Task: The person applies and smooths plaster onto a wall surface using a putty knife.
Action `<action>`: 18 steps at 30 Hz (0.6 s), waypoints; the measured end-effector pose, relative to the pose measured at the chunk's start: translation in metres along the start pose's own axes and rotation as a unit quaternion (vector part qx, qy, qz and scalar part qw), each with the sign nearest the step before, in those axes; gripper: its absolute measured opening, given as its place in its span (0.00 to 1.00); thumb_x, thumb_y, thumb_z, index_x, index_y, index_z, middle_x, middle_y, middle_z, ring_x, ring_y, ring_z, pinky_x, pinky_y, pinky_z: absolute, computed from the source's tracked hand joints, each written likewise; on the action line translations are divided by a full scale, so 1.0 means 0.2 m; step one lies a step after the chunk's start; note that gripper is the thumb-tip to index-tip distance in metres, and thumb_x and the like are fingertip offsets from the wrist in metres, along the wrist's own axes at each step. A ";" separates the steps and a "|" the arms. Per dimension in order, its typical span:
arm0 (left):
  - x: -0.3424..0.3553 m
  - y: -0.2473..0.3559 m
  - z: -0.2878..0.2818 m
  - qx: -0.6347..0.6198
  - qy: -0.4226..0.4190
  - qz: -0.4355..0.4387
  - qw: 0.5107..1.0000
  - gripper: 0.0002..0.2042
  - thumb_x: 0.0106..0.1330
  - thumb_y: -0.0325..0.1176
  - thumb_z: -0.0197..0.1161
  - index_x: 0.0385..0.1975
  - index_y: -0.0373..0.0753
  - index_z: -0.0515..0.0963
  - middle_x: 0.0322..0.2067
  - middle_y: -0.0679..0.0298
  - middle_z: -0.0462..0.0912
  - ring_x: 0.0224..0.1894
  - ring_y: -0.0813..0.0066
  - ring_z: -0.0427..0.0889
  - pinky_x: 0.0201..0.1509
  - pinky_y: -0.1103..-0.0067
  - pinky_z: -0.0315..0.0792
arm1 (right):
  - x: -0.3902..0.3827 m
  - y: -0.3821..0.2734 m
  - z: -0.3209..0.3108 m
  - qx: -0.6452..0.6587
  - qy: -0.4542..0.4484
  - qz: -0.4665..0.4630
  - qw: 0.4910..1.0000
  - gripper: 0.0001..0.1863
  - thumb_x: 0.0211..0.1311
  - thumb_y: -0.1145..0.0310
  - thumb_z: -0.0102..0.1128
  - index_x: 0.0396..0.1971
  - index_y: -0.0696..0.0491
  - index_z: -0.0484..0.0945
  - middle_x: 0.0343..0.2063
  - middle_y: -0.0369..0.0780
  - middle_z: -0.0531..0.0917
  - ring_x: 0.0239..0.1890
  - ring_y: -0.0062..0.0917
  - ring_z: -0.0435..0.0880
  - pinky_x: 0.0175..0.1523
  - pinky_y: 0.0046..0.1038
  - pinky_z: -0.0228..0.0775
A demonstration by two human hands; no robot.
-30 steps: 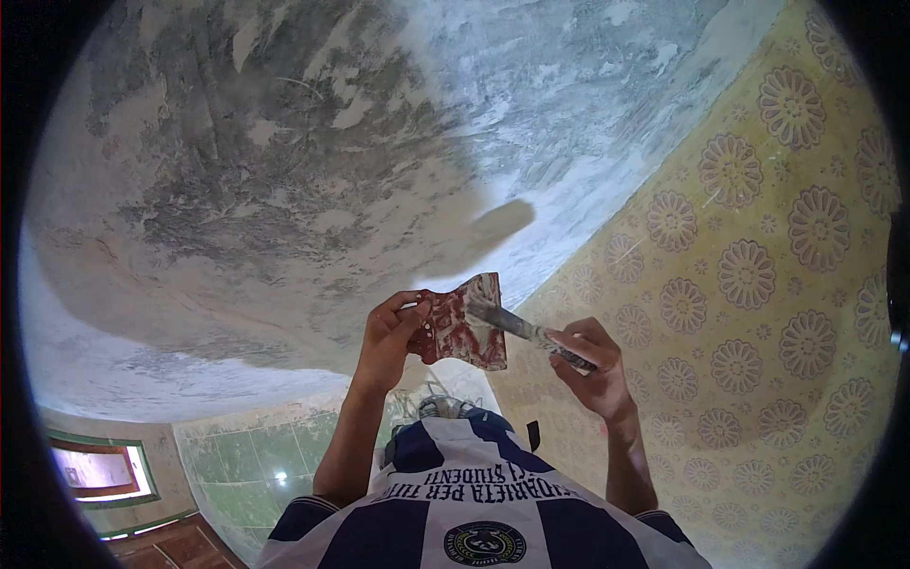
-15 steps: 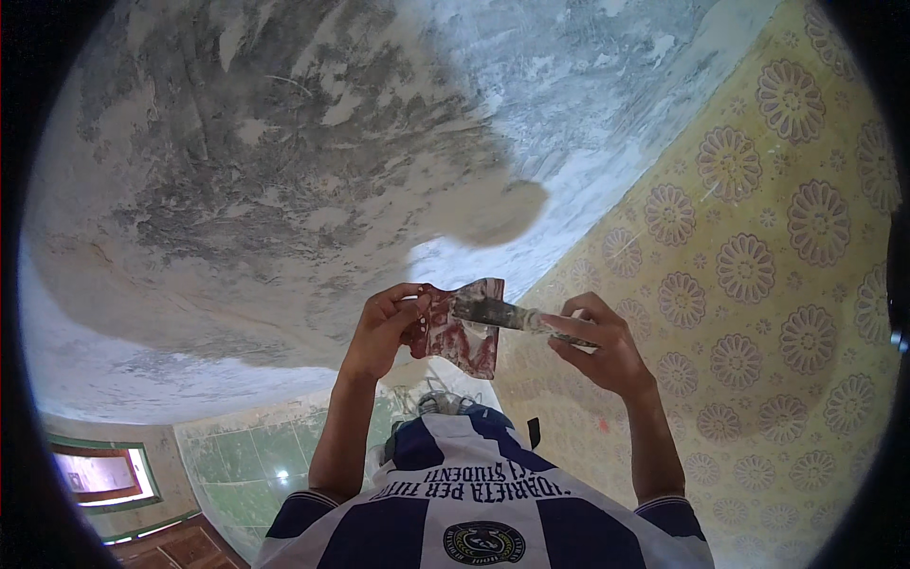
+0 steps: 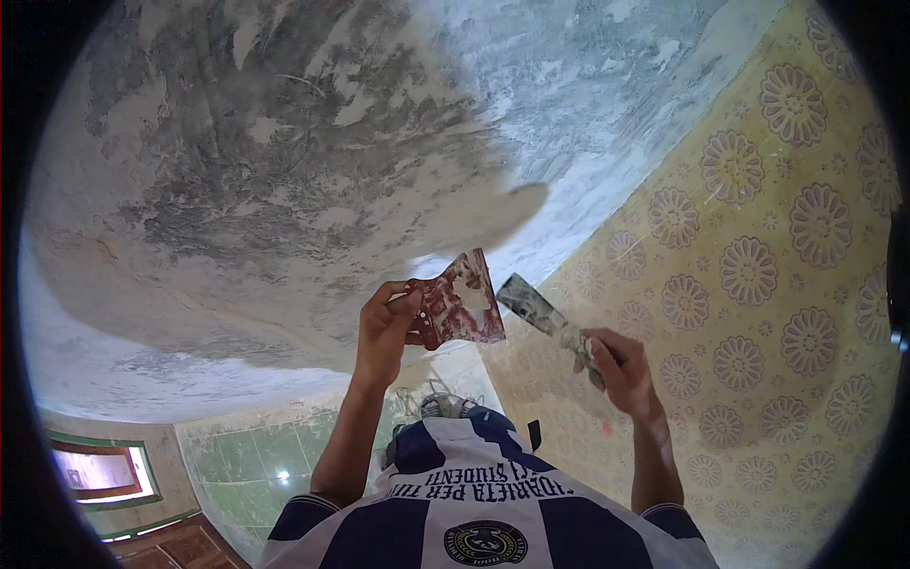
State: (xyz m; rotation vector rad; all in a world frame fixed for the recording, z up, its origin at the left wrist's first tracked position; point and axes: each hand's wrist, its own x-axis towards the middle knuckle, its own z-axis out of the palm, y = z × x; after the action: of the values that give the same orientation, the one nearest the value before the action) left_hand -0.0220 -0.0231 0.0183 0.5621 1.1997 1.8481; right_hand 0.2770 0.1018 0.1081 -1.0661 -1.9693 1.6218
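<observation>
My left hand (image 3: pixel 384 327) grips the narrow end of a red, flat plastic spreader (image 3: pixel 445 303), whose face is smeared with pale putty. My right hand (image 3: pixel 617 367) is closed round the handle of a narrow, putty-caked scraper (image 3: pixel 536 310). The scraper's grey blade tip sits just to the right of the spreader's wide edge, apparently apart from it. Below both hands is my blue-and-white striped shirt (image 3: pixel 469 503).
Above spreads a patchy grey plastered ceiling (image 3: pixel 265 161). A yellow wall with flower patterns (image 3: pixel 749 256) rises on the right. Green tiles (image 3: pixel 237 460) line the lower wall, with a window (image 3: pixel 100 471) and brown wooden door (image 3: pixel 175 542) at lower left.
The scraper was lying across the spreader's face; it has moved right and off it, my right hand moving right and down. The spreader has risen slightly and tilted.
</observation>
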 end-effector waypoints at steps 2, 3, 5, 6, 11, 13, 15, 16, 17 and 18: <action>-0.02 -0.02 0.02 -0.008 0.010 0.019 1.000 0.09 0.74 0.31 0.58 0.47 0.33 0.73 0.32 0.61 0.86 0.26 0.79 0.84 0.26 0.81 0.81 | -0.05 0.07 0.05 0.007 0.012 0.020 1.000 0.14 0.75 0.68 0.53 0.49 0.59 0.82 0.25 0.32 0.81 0.19 0.08 0.66 0.23 0.15 0.57; -0.03 -0.03 0.04 -0.017 0.021 0.037 0.999 0.08 0.74 0.29 0.58 0.46 0.32 0.72 0.33 0.61 0.86 0.27 0.79 0.84 0.27 0.81 0.81 | -0.06 0.10 0.08 0.013 0.024 0.042 0.999 0.15 0.77 0.65 0.50 0.47 0.60 0.82 0.23 0.30 0.81 0.17 0.07 0.64 0.22 0.15 0.54; -0.05 -0.03 0.07 0.006 0.014 0.048 0.999 0.07 0.74 0.28 0.58 0.45 0.32 0.72 0.33 0.61 0.86 0.28 0.80 0.84 0.28 0.81 0.80 | -0.06 0.13 0.15 0.037 0.041 0.074 0.996 0.15 0.77 0.65 0.50 0.46 0.61 0.82 0.24 0.31 0.80 0.18 0.07 0.65 0.21 0.15 0.55; -0.07 -0.03 0.09 0.031 0.006 0.058 0.998 0.06 0.74 0.26 0.58 0.44 0.32 0.72 0.33 0.61 0.86 0.29 0.81 0.83 0.29 0.82 0.79 | -0.04 0.16 0.17 0.063 0.038 0.067 0.995 0.16 0.77 0.64 0.50 0.46 0.61 0.82 0.24 0.31 0.80 0.18 0.07 0.64 0.21 0.15 0.54; -0.06 -0.07 0.09 0.209 0.016 0.205 0.956 0.05 0.73 0.24 0.58 0.44 0.32 0.73 0.31 0.59 0.87 0.29 0.83 0.82 0.32 0.84 0.75 | 0.01 0.23 0.27 0.144 0.039 0.056 0.987 0.16 0.78 0.64 0.49 0.46 0.60 0.82 0.24 0.32 0.80 0.17 0.07 0.62 0.20 0.15 0.53; -0.07 -0.04 0.10 0.267 0.007 0.240 0.933 0.05 0.73 0.24 0.59 0.44 0.32 0.74 0.31 0.58 0.87 0.30 0.84 0.82 0.32 0.84 0.73 | 0.02 0.26 0.29 0.155 0.044 0.053 0.986 0.16 0.78 0.64 0.49 0.47 0.60 0.82 0.24 0.32 0.80 0.17 0.07 0.62 0.20 0.15 0.53; -0.08 0.00 0.13 0.287 -0.004 0.200 0.937 0.06 0.72 0.23 0.58 0.45 0.32 0.75 0.31 0.55 0.88 0.32 0.82 0.84 0.34 0.82 0.76 | 0.02 0.26 0.30 0.166 0.047 0.048 0.984 0.16 0.78 0.64 0.49 0.48 0.60 0.82 0.24 0.32 0.80 0.17 0.07 0.63 0.20 0.15 0.53; -0.09 0.01 0.14 0.287 -0.004 0.201 0.937 0.06 0.72 0.23 0.58 0.45 0.32 0.75 0.31 0.55 0.88 0.32 0.82 0.84 0.34 0.82 0.76 | 0.02 0.25 0.31 0.157 0.050 0.044 0.985 0.16 0.78 0.64 0.49 0.49 0.60 0.82 0.24 0.32 0.80 0.17 0.07 0.63 0.20 0.15 0.53; -0.09 0.01 0.16 0.299 -0.001 0.204 0.932 0.06 0.72 0.23 0.58 0.46 0.32 0.75 0.32 0.54 0.88 0.34 0.80 0.86 0.35 0.82 0.77 | 0.03 0.25 0.32 0.148 0.053 0.039 0.987 0.16 0.78 0.64 0.49 0.49 0.60 0.81 0.24 0.32 0.80 0.17 0.07 0.63 0.20 0.15 0.53; -0.09 0.01 0.16 0.311 0.003 0.206 0.928 0.07 0.72 0.23 0.58 0.46 0.32 0.75 0.33 0.54 0.88 0.35 0.78 0.87 0.36 0.81 0.78 | 0.03 0.24 0.33 0.149 0.053 0.038 0.987 0.16 0.78 0.64 0.49 0.49 0.60 0.81 0.24 0.32 0.80 0.17 0.07 0.63 0.20 0.15 0.53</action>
State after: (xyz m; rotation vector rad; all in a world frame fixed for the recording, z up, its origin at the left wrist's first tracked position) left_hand 0.0111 -0.0217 0.0364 1.2389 1.7892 1.7708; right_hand 0.2426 0.0645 0.0440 -1.0937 -1.5748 1.7903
